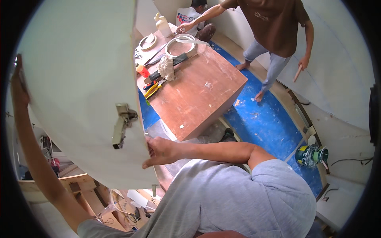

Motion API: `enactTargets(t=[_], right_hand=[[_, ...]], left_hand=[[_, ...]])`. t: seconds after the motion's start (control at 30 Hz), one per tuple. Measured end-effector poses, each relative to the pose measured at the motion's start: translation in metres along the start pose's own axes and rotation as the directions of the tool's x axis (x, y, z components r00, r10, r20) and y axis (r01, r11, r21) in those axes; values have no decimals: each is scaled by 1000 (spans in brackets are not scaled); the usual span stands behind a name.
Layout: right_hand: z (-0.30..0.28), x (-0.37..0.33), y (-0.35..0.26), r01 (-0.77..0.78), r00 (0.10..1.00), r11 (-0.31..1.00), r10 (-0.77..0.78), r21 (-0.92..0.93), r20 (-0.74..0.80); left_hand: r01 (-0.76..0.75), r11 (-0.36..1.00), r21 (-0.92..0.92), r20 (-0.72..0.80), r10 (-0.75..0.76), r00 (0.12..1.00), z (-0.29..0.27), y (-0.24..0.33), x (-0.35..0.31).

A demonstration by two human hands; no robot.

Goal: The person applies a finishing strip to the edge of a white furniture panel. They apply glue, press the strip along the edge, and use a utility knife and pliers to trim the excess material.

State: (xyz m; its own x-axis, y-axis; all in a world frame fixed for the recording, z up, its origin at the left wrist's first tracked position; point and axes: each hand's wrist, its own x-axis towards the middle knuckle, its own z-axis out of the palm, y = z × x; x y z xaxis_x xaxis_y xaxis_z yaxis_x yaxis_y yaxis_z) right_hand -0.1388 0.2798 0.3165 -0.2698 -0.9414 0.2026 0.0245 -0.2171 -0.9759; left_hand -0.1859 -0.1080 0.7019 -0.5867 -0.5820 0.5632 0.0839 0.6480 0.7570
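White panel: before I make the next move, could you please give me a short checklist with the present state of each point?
1. Right hand on the right edge of the white panel: ok.
2. Left hand at its left edge: ok; how firmly it grips, cannot tell.
3. Metal fitting on the panel's face fastened tightly: cannot tell.
4. Wooden box beside the panel free of loose tools: not ok, pliers lie on it.
5. Co-worker in brown shirt away from the panel: ok, standing beyond the box.
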Motion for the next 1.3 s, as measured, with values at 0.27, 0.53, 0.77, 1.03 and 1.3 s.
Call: enactTargets(t=[0.27,0.53,0.77,1.03,1.3], right_hand=[[-5,-17,71,-255,951,818,115,515,289],[17,-43,137,-414,904,748,273,518,329],[13,-90,177,-475,876,631,403,614,264],[-33,-152,212,-357,822,481,569,801,25],[-98,-200,232,-246,746,344,664,906,-49]], left_hand=[[245,964,100,241,-263,934,71,-95,-41],[310,936,165,451,-351,821,171,-152,-114],[193,956,219,590,-288,754,274,-201,-161],[229,929,290,779,-368,508,457,-201,-223],[284,911,301,852,-390,350,622,-233,-284]])
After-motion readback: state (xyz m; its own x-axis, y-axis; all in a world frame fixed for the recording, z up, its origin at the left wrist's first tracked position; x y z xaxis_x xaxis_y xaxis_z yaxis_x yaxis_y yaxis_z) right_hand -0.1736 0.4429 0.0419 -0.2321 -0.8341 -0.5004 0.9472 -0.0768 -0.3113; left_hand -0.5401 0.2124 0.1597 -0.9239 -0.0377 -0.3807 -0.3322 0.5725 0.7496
